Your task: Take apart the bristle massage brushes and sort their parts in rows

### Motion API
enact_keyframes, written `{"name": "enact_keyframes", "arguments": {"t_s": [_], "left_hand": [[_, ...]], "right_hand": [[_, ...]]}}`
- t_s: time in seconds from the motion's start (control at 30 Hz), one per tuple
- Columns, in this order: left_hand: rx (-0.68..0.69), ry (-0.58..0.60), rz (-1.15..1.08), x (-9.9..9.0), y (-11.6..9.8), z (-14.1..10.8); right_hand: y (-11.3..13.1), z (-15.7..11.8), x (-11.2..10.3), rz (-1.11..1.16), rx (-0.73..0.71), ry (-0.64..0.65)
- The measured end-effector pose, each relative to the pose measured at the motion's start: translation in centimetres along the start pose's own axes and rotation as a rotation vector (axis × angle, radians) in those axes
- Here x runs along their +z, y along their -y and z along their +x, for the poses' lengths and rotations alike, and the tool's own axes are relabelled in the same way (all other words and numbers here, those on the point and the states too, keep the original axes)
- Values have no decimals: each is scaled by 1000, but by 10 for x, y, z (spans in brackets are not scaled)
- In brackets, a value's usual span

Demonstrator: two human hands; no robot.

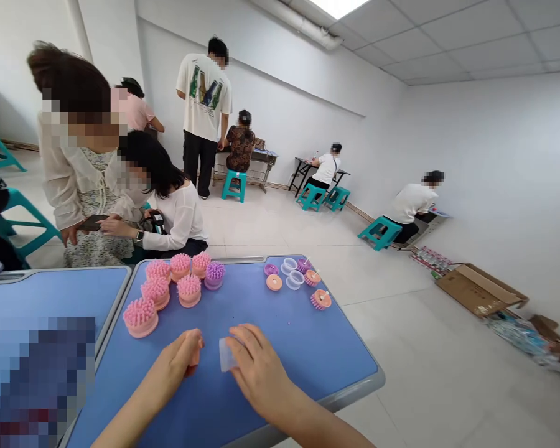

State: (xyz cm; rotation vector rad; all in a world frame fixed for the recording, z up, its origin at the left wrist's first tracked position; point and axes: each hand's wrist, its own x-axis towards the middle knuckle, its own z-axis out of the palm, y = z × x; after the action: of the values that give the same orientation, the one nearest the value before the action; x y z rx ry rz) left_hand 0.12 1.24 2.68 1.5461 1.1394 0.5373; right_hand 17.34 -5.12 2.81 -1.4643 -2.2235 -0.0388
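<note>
My right hand (256,367) is closed on a translucent white plastic cup-like piece (226,355), low over the blue table (261,398). Beside it, a short gap to the left, my left hand (184,354) is curled shut. What its fingers hold, if anything, is mostly hidden. Beyond my left hand stand several pink bristled scalp brushes (140,317) and a purple scalp brush (214,275), bristles up. Toward the far right lie clear plastic rings (295,280), a peach disc (274,282), a small purple part (271,269) and upturned bristle heads (321,299) with white stems.
A second blue table (51,298) adjoins on the left. Two people (88,149) are close behind the tables, one with a phone. Other people sit on teal stools (234,185) by the walls. A cardboard box (478,289) lies on the floor at right.
</note>
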Motion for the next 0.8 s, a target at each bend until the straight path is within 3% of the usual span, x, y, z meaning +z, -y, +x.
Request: {"name": "enact_keyframes", "arguments": {"t_s": [0.2, 0.37, 0.6, 0.8], "left_hand": [[-38, 39, -121, 6, 2, 3], [-28, 16, -108, 6, -3, -1], [-53, 58, -113, 4, -12, -6], [-23, 82, -94, 5, -11, -5]], "right_hand": [[-73, -11, -14, 82, 490, -276], [-127, -26, -15, 13, 615, -317], [-141, -31, -6, -83, 785, -307], [-143, -31, -4, -102, 829, -268]]}}
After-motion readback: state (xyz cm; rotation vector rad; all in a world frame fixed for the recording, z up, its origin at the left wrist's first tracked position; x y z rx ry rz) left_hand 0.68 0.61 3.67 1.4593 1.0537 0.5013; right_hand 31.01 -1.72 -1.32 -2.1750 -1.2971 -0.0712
